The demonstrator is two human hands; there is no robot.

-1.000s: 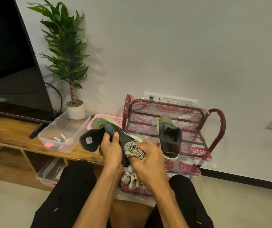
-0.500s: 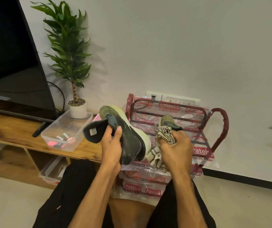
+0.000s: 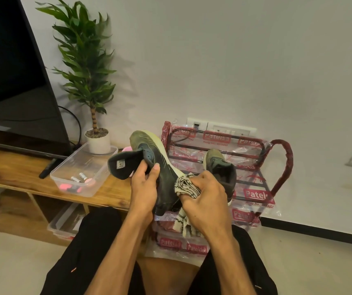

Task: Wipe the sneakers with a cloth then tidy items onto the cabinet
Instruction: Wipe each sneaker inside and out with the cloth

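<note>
While the black flat television screen [image 3: 11, 71] and the long wooden cabinet [image 3: 11, 167] under it fill the left of the view, the work sits at centre. To the right stands a red metal shoe rack wrapped in printed plastic [image 3: 281, 162]. A tall green potted plant [image 3: 85, 60] and a clear plastic tub [image 3: 81, 173] sit on the cabinet top. A dark green sneaker with a pale sole [image 3: 162, 173] is up in the air in front of the rack, just right of the tub. Its matching sneaker [image 3: 219, 165] rests on the rack. The left hand [image 3: 144, 188] grips the raised shoe by the collar, thumb laid across the upper, the tongue flopped out to the left. The right hand [image 3: 207, 199] is curled round a bunched cream cloth with dark stripes [image 3: 186, 185] and presses it to the shoe's side near the pale midsole.

To wipe well, the left hand would do best to hold firm and turn the shoe a little at a time. The cloth should run in long strokes along the midsole seam, where grime likely gathers, with a fresh fold for each pass.

The raised sneaker's long axis runs steeply: heel low and toward the person, toe up and away, leaning left. Its sole faces right.
</note>
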